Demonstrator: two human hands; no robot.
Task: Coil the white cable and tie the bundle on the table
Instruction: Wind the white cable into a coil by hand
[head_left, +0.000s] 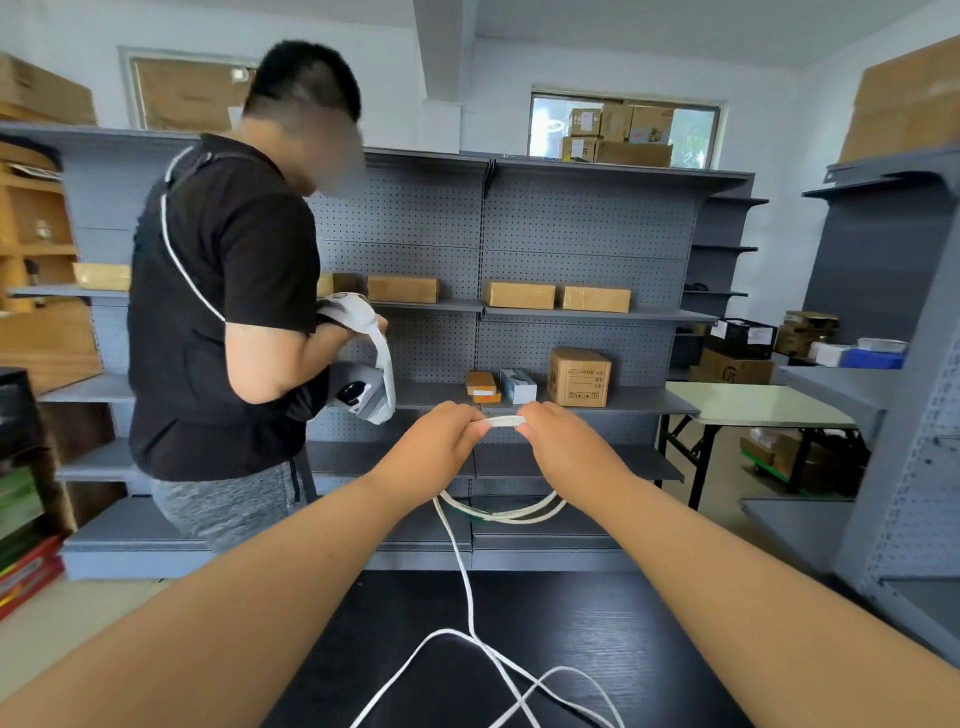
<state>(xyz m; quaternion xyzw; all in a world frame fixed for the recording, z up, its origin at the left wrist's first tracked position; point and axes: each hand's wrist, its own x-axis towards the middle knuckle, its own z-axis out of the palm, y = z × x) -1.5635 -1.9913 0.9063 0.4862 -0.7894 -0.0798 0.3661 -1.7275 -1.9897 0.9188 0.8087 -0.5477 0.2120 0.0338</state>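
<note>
Both hands are raised above the dark worktop (597, 649), left hand (441, 441) and right hand (563, 441) pinching the top of the white cable (501, 422) coil so its loops hang open; loose cable trails onto the worktop.

Daylight is coming in through a window (693, 135) high in the pale wall (769, 130), with cartons (631, 153) sitting stacked at its lower edge. Grey pegboard shelving (571, 228) is running across the back, carrying a few brown boxes (519, 294). A second grey rack (883, 260) is standing at the right, and a wooden shelf (36, 218) is showing at the left edge. A pale folding table (753, 405) is standing in the right corner on the beige floor (722, 467), a black crate (743, 338) sitting behind it. A person in a black shirt (223, 291) is standing at the shelving, holding a white device (363, 358). A black table (649, 649) is filling the foreground.
</note>
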